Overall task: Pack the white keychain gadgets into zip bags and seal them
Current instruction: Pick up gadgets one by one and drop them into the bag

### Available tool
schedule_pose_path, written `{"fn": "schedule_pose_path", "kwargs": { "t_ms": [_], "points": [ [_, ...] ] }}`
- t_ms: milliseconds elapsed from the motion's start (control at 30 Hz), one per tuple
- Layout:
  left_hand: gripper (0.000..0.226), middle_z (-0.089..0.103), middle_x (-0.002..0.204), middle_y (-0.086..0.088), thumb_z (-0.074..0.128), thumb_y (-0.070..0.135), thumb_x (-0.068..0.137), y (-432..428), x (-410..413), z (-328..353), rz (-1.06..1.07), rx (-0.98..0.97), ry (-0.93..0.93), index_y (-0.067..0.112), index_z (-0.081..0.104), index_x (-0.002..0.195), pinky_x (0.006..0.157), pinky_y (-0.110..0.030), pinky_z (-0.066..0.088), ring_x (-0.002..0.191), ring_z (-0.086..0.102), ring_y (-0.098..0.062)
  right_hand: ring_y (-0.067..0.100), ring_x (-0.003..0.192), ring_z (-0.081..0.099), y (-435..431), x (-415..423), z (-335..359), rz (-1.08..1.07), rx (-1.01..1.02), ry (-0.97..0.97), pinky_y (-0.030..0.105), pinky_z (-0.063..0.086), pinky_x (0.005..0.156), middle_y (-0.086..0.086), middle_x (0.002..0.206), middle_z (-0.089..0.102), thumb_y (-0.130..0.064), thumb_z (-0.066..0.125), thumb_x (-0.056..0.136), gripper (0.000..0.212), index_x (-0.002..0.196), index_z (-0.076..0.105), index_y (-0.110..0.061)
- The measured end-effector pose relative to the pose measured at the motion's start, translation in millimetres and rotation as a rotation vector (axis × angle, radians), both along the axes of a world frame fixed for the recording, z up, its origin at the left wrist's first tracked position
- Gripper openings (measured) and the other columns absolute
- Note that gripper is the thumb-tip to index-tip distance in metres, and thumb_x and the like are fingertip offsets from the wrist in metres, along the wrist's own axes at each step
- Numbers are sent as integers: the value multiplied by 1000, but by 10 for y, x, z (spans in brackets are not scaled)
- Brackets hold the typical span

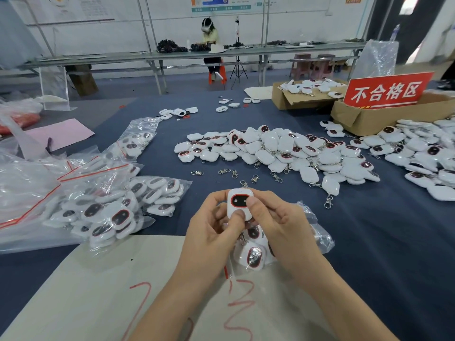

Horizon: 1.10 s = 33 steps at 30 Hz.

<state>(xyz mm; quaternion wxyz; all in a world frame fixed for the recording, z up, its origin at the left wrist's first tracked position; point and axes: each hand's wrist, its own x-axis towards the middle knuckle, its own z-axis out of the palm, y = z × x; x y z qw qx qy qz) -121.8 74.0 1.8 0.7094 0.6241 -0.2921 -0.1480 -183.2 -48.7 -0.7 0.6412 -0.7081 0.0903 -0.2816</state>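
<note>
Red sign (386, 91) far right reads 不合格区. Red scrawl on the near paper sheet (98, 279) is unreadable. Left grip (209, 232) and right grip (275, 225) both pinch one white keychain gadget (240, 204) near centre, with a lock icon on its screen. Zip bag (317, 232) lies under the hands, mostly hidden. Gadget pile (275, 153) sits farther back on the bench (369, 254).

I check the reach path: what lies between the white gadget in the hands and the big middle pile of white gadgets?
Only loose silver metal clasps on bare dark blue tablecloth, in the head view.
</note>
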Motion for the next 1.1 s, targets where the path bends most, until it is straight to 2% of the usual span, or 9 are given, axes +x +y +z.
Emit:
{"fn": "schedule_pose_path", "kwargs": {
  "t_ms": [200,300,400,467,600,667,900,1000,1100],
  "points": [
    [22,78,91,-4,58,3,100,-1,7,13,-22,-18,16,17,66,114,67,-15,53,81,75,-11,21,88,71,-14,8,-27,-10,-3,-4,27,59,73,-3,98,75,-20,60,100,27,103,74,-43],
    [22,78,95,-4,57,5,100,-2,11,1,-30,-36,19,19,66,115,70,-17,55,87,75,-13,23,90,72,-25,9,-45,2,12,11,36,60,77,-2,100,76,-21,59,101,24,107,74,-38],
    [21,78,101,-2,62,8,98,-20,18,-14,-17,-53,51,19,68,115,74,-18,55,94,75,-15,16,81,70,-64,3,-28,14,9,28,25,58,71,-4,97,75,-21,57,102,20,108,72,-32],
    [16,79,98,0,65,11,96,-21,34,-15,41,-50,33,21,71,109,73,-16,54,92,75,-13,25,84,68,-81,-7,-11,56,31,22,24,56,71,-4,99,74,-22,57,102,16,108,68,-33],
    [25,71,95,19,68,21,96,51,109,-58,247,203,-376,45,67,100,76,-8,44,91,65,-4,30,92,67,-71,-27,-5,124,64,-8,35,57,81,-5,107,74,-41,62,95,13,107,67,-39],
    [39,67,100,23,70,16,95,67,119,-63,266,232,-465,55,65,99,80,-7,42,95,62,-2,28,92,70,-59,-23,-6,101,81,-50,34,58,82,-1,101,76,-38,64,90,11,97,72,-33],
    [41,72,104,20,72,4,88,42,125,-82,234,102,-363,44,71,95,84,-10,46,102,66,-9,20,97,73,-86,4,-66,73,118,-100,23,56,82,-2,101,77,1,60,95,18,98,73,-11],
    [39,74,104,18,72,0,89,32,110,-74,214,82,-312,39,72,95,85,-14,49,104,68,-10,16,96,72,-83,-8,-52,53,88,-122,22,55,80,-4,101,76,-2,62,94,15,99,73,-11],
    [31,76,106,12,67,-1,92,36,99,-49,166,-12,-230,28,73,101,84,-15,52,102,71,-9,27,94,71,-59,-39,-32,85,75,-99,36,58,77,-2,102,77,-11,63,96,18,105,73,-22]
  ]
}}
